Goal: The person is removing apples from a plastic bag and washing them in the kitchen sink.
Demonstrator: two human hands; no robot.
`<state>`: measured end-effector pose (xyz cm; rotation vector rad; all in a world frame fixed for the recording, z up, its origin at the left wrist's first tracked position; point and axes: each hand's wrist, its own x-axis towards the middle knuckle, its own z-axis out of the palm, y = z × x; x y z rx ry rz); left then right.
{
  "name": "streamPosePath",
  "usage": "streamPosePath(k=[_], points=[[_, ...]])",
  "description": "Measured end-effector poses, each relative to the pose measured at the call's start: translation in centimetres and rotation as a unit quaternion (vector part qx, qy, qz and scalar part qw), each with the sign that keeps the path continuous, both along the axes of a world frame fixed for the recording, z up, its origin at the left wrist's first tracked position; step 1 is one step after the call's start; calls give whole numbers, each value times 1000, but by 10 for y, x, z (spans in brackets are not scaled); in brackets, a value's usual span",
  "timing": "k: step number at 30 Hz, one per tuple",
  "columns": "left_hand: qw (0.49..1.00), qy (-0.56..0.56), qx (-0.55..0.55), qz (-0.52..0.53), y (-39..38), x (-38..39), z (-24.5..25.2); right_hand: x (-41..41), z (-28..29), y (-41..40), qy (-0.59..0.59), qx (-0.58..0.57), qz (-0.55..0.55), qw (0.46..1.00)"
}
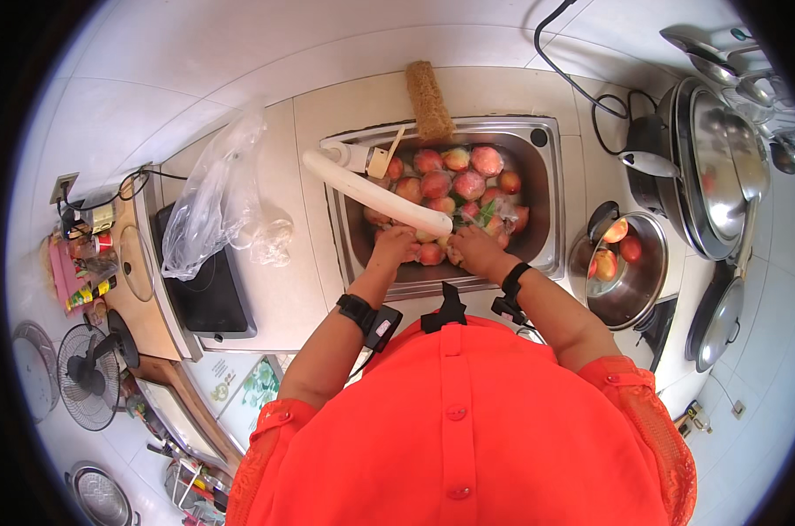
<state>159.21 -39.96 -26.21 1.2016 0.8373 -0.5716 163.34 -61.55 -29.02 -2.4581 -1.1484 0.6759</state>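
Note:
Both my hands reach into a stainless-steel sink holding many red-and-yellow nectarines or peaches. Clear plastic film and a green leaf show among the fruit. My left hand is low at the near side, its fingertips beside a red fruit. On that fruit's other side, my right hand has its fingers bent down at a pale yellowish piece; its grip is partly hidden. A cream faucet spout slants over the fruit, its end just above the gap between my hands.
To the right, a steel pot holds several fruits. Behind the sink lies a loofah, partly over the rim. A clear plastic bag drapes over a black cooktop at left. Stacked pans and a black cable stand far right.

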Motion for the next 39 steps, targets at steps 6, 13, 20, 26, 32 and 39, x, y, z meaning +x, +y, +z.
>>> streamPosePath(k=[6, 13, 20, 26, 32, 39], points=[[999, -13, -33, -38, -23, 12, 22, 23, 2, -12, 358, 58, -316, 877], [995, -69, -19, -70, -20, -3, -13, 7, 23, 20, 41, 75, -165, 983], [998, 4, -26, -50, -2, -10, 7, -1, 0, 22, -53, -74, -18, 996], [998, -30, -34, -45, -8, -7, 13, 19, 42, 17, 70, 61, -140, 986], [953, -277, -4, -120, -27, 10, 35, 38, 104, 14, 344, 266, -263, 862], [892, -366, 183, -189, -35, 17, 64, 36, 109, 6, 352, 281, -300, 841]])
